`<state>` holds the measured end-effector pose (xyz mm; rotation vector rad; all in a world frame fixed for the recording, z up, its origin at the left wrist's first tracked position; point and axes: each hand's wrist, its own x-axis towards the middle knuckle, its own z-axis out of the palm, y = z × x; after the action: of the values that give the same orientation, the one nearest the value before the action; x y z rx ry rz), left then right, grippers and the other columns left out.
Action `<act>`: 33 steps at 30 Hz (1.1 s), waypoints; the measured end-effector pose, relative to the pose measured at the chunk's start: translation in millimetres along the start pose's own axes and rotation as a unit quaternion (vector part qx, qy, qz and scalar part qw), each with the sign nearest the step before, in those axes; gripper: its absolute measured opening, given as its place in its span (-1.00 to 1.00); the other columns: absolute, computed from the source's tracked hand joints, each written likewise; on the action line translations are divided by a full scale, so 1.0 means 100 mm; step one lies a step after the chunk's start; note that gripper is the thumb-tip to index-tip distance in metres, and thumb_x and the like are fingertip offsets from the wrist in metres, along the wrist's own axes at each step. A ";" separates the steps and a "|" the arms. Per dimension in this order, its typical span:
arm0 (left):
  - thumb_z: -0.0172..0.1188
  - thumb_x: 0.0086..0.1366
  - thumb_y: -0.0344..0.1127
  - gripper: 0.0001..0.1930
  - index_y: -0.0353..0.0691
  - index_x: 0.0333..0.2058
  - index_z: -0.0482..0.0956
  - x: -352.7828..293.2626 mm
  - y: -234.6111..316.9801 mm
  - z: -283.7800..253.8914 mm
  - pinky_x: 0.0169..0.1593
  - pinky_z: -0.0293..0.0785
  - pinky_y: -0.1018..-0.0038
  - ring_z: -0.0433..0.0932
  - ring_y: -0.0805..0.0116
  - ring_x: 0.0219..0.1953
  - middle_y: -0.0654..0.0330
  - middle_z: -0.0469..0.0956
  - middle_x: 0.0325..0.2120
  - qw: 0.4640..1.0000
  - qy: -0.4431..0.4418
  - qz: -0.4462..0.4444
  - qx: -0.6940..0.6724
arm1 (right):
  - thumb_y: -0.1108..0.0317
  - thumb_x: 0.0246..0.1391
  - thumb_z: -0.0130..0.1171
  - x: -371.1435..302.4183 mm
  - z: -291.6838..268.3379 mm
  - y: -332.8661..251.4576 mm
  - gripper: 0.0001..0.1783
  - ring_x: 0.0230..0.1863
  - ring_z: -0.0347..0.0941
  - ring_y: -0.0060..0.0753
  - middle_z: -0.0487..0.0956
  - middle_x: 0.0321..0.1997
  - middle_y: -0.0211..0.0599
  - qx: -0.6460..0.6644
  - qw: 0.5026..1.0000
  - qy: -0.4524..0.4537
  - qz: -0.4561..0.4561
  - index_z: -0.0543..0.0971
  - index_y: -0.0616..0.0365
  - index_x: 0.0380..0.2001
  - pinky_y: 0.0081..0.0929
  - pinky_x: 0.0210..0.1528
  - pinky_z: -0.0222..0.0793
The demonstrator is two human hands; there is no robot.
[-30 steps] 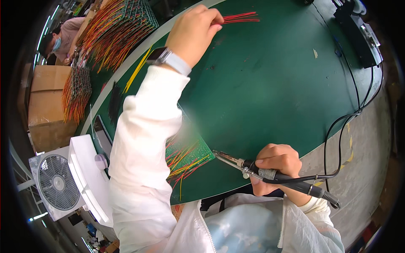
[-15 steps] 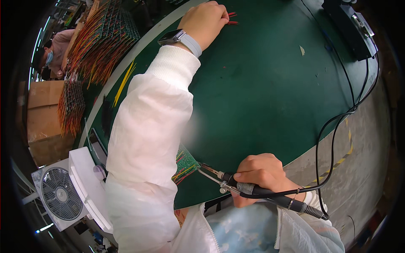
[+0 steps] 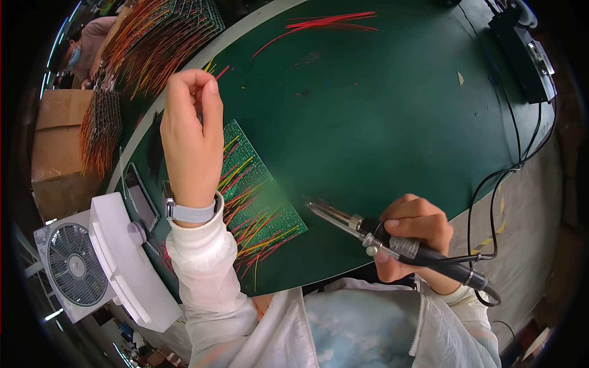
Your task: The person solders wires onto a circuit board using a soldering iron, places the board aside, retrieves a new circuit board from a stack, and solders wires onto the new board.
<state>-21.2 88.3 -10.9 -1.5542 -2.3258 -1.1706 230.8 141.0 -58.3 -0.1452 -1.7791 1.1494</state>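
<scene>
My left hand (image 3: 191,135) is raised over the left part of the table, thumb and forefinger pinched together on a red wire (image 3: 223,72) whose end sticks out past the fingertips. Beside its wrist lies a green circuit board (image 3: 287,216), with rows of red and yellow wires standing off it. My right hand (image 3: 420,228) grips a black soldering iron (image 3: 446,265) with a thin metal tube clamped along its shaft. The iron's tip points left, just off the board's right edge. More loose red wires (image 3: 334,23) lie at the far side of the table.
A black box-shaped unit (image 3: 521,58) stands at the far right, its cables (image 3: 491,178) looping down to the iron. At left are a white fan (image 3: 75,265), a phone (image 3: 143,197) and stacked wired boards (image 3: 165,43). A masked person (image 3: 92,46) sits beyond.
My left hand has come back from the far red wires toward me and left, bringing one red wire. The board is now uncovered. My right hand has shifted slightly right and away from me.
</scene>
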 end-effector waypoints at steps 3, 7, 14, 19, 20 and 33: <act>0.02 0.23 -0.44 -0.92 -0.34 -0.37 0.37 -0.41 -0.30 -0.13 -0.38 0.35 0.51 0.39 0.42 -0.49 0.19 0.42 -0.50 0.996 -0.012 -0.086 -0.016 | 0.46 -0.26 0.24 0.36 0.09 0.06 -0.65 -0.64 0.29 -0.56 0.40 -0.56 -0.25 0.008 1.000 0.006 0.006 0.32 0.28 -0.38 -0.64 -0.61 0.21; 0.13 0.11 -0.52 -0.95 -0.32 -0.45 0.43 -0.64 -0.40 -0.12 -0.43 0.32 0.54 0.35 0.44 -0.54 0.22 0.36 -0.55 0.996 0.006 -0.090 -0.022 | 0.53 -0.15 0.18 0.76 0.49 0.26 -0.76 -0.62 0.28 -0.74 0.44 -0.56 -0.36 0.059 0.993 0.039 0.094 0.33 0.29 -0.41 -0.73 -0.61 0.20; 0.17 0.07 -0.59 -0.93 -0.37 -0.44 0.47 -0.65 -0.42 -0.06 -0.48 0.25 0.68 0.28 0.60 -0.53 0.28 0.35 -0.54 0.994 0.011 -0.089 -0.067 | 0.48 -0.15 0.22 0.72 0.72 0.73 -0.75 -0.59 0.29 -0.69 0.44 -0.57 -0.32 0.008 0.999 0.019 0.043 0.35 0.30 -0.44 -0.73 -0.56 0.22; 0.19 0.05 -0.59 -0.91 -0.36 -0.45 0.47 -0.62 -0.36 -0.09 -0.47 0.26 0.66 0.28 0.57 -0.56 0.26 0.35 -0.57 0.995 -0.010 -0.083 -0.054 | 0.43 -0.15 0.25 0.70 0.70 0.73 -0.70 -0.59 0.28 -0.62 0.45 -0.54 -0.22 0.034 0.998 0.035 0.031 0.35 0.35 -0.44 -0.71 -0.56 0.19; 0.19 0.05 -0.59 -0.91 -0.36 -0.45 0.47 -0.61 -0.38 -0.09 -0.47 0.26 0.66 0.28 0.57 -0.56 0.26 0.35 -0.57 0.994 -0.011 -0.088 -0.058 | 0.41 -0.15 0.25 0.69 0.71 0.74 -0.69 -0.59 0.28 -0.62 0.45 -0.53 -0.21 0.033 0.999 0.024 0.022 0.35 0.35 -0.44 -0.70 -0.56 0.19; 0.26 -0.08 -0.58 -0.86 -0.30 -0.50 0.49 -0.59 -0.52 -0.02 -0.41 0.37 0.53 0.43 0.34 -0.46 0.20 0.43 -0.50 0.996 0.026 0.061 0.054 | 0.41 -0.15 0.25 0.68 0.70 0.78 -0.66 -0.60 0.27 -0.62 0.44 -0.51 -0.19 0.045 0.999 0.029 0.010 0.33 0.38 -0.41 -0.72 -0.55 0.19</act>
<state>-37.3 34.0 -65.0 -1.5820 -2.1891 -1.0269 112.9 176.6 -77.4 -0.1405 -1.6748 1.2256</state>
